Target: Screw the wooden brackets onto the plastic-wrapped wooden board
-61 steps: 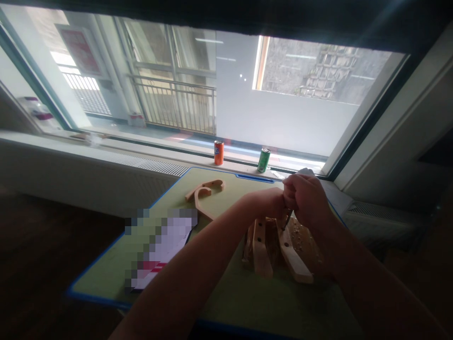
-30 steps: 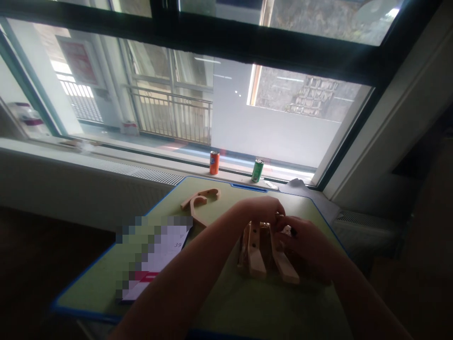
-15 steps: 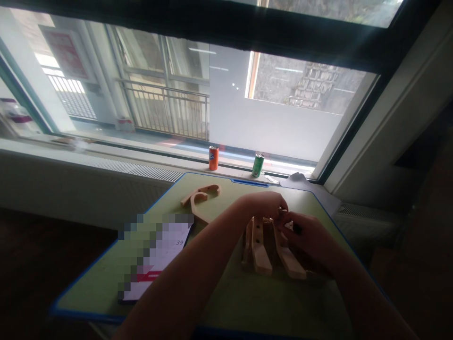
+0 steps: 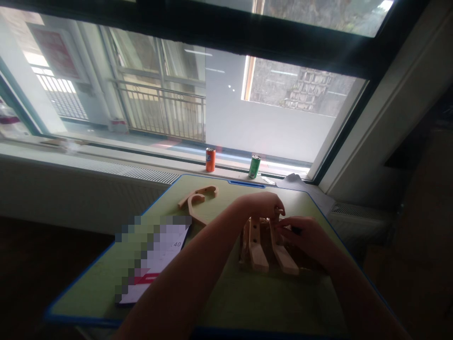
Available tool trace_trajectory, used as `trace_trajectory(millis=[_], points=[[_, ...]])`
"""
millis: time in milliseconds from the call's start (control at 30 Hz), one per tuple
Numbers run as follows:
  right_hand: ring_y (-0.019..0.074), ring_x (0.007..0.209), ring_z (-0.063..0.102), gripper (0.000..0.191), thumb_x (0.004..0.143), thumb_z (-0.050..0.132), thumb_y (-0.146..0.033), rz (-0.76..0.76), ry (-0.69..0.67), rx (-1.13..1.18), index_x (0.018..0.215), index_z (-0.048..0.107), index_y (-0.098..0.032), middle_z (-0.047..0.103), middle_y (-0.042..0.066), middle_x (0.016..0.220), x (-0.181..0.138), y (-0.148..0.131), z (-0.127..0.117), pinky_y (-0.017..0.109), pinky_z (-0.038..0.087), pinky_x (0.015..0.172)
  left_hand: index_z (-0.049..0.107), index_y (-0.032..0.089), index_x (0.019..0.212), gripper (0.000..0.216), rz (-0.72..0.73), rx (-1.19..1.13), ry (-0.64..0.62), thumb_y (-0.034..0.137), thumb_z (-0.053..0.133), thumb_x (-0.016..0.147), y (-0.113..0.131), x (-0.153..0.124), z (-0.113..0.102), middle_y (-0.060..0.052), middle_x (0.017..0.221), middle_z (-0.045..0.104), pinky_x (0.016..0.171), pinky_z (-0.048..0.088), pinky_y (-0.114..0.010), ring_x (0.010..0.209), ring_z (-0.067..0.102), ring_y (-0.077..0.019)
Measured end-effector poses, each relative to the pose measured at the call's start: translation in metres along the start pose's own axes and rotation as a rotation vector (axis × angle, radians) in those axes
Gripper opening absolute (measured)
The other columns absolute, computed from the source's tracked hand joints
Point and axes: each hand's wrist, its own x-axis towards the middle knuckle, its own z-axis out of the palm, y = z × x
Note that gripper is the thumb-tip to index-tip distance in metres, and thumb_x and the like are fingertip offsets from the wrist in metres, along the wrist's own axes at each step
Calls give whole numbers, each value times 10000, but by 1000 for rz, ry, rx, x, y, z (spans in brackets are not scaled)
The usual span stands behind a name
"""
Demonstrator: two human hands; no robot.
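Two bent wooden pieces, the left one (image 4: 259, 259) with dark holes, the right one (image 4: 287, 262) beside it, lie on crinkled clear plastic (image 4: 245, 243) with their angled ends toward me. My left hand (image 4: 267, 204) reaches over their far ends, its fingers curled and closed near the top of the right piece. What its fingertips pinch is too small to make out. My right hand (image 4: 306, 233) is closed at the right piece's side, fingertips against the wood. A small dark object (image 4: 296, 230) shows among its fingers; its kind is unclear.
Two curved wooden hooks (image 4: 195, 212) lie at the table's far left. A tablet-like screen (image 4: 157, 264), partly blurred out, rests left of my forearm. An orange can (image 4: 210, 160) and a green can (image 4: 254, 166) stand on the windowsill beyond the blue-edged table (image 4: 88, 283).
My right fingertips have shifted slightly, and the gap between the two hands has widened a little. The view has moved slightly, and the wooden pieces stay in place.
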Motion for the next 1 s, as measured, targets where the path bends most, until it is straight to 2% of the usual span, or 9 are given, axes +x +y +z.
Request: trace_trajectory(millis=[167,433,567,700,867,1000], points=[[165,705,624,176,795,547,-302,62,-22,-10,856,700,-239,700,7,817,2,2,0,245,438,626,640,223,1058,422,25,36,-11,196,538,649,-1,0,0,-14,783,664,586,399,-218,608,508,-104],[146,662,579,158,787,567,-293,-1,41,-118,856,705,-259,644,21,765,3,-2,3,250,403,611,631,223,1069,453,15,16,-33,165,536,629,-3,2,1,-11,749,659,594,414,-216,593,519,-100],[144,655,571,149,776,576,-291,-2,18,-132,835,709,-263,634,25,763,4,-4,3,255,401,610,641,231,1048,429,23,30,-42,179,538,635,-3,1,1,-10,748,660,588,415,-230,572,502,-99],[164,669,592,182,754,594,-321,92,-84,-3,855,716,-232,675,34,770,9,-2,0,264,416,612,646,224,1029,435,19,26,-50,159,531,615,-4,2,1,-5,717,653,550,392,-216,555,492,-94],[172,691,603,230,687,648,-340,224,-274,172,826,715,-170,695,46,790,25,4,-7,253,440,598,666,212,938,353,28,64,-32,164,526,618,-5,3,3,-3,681,640,539,382,-226,547,477,-103],[128,535,576,305,666,663,-392,402,-450,265,870,705,-170,669,40,695,34,7,-12,201,365,417,663,222,955,361,14,49,-25,188,546,616,-7,5,6,-2,694,644,547,374,-228,541,471,-99]])
